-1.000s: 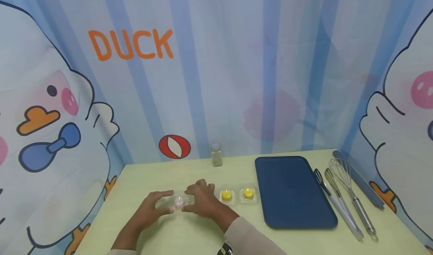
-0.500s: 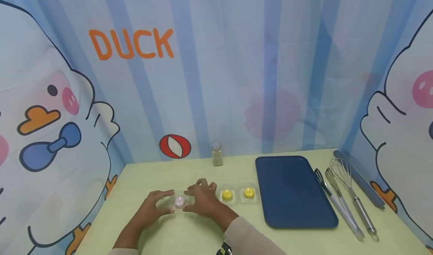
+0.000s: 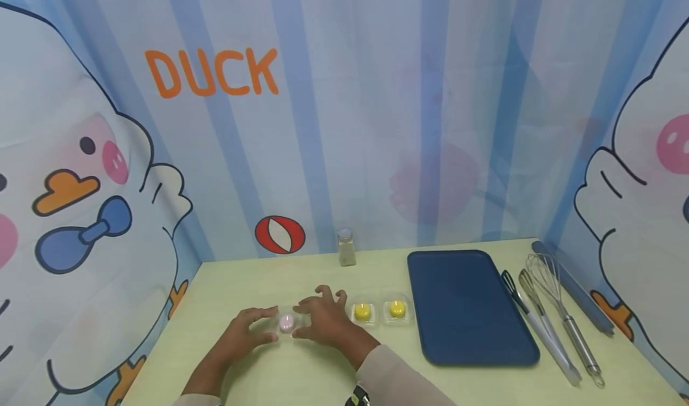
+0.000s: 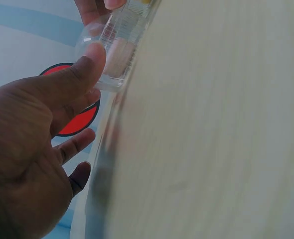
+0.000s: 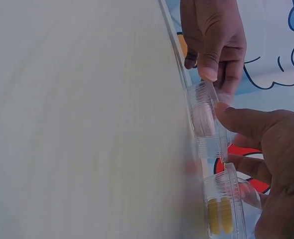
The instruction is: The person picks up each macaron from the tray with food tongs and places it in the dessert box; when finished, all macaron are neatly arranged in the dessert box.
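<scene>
A pink macaron (image 3: pixel 286 322) lies in a small clear plastic box (image 5: pixel 213 148) on the table, between my two hands. My left hand (image 3: pixel 240 335) pinches the box's left side, thumb at the near edge and forefinger at the far edge. On the other side, my right hand (image 3: pixel 326 320) holds it likewise with thumb and forefinger, its other fingers raised and spread. The left wrist view shows the left thumb (image 4: pixel 91 60) against the clear lid. Right of my right hand stand two similar clear boxes, with a yellow macaron (image 3: pixel 363 311) and another yellow macaron (image 3: pixel 397 309).
A dark blue tray (image 3: pixel 473 310) lies to the right. Beyond it are a whisk (image 3: pixel 565 319), slim metal utensils (image 3: pixel 546 334) and a long grey-blue bar (image 3: pixel 578 292). A small glass jar (image 3: pixel 347 250) stands at the back edge, before a duck-print curtain (image 3: pixel 366 125).
</scene>
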`<state>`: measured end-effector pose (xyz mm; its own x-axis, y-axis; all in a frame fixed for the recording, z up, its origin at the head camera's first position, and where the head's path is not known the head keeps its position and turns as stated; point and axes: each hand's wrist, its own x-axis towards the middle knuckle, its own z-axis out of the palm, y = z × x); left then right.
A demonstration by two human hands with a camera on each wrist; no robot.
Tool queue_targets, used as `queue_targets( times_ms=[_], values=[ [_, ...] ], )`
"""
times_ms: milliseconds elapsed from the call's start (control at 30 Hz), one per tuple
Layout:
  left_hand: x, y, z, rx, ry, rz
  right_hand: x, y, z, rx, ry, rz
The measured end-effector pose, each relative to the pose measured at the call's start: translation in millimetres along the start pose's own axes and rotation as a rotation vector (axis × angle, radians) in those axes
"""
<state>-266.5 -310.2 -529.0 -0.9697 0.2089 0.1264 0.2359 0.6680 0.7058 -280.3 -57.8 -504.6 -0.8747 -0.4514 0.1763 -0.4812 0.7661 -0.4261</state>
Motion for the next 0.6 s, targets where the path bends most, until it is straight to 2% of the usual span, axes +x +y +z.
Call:
queue_targets(
  times_ms=[233, 433, 600],
  values=[
    [-1.7, 1.0, -1.7, -0.002, -0.008, 0.008, 1.4, 2, 1, 0.003, 0.020, -0.004],
    [4.1, -2.9, 1.9, 0.013, 0.005, 0.044, 2.1, 4, 0, 0.018, 0.028, 0.007],
    [9.6, -3.4, 4.5, 0.023, 0.004, 0.032, 2.6, 8, -1, 0.025, 0.052, 0.005]
  ],
)
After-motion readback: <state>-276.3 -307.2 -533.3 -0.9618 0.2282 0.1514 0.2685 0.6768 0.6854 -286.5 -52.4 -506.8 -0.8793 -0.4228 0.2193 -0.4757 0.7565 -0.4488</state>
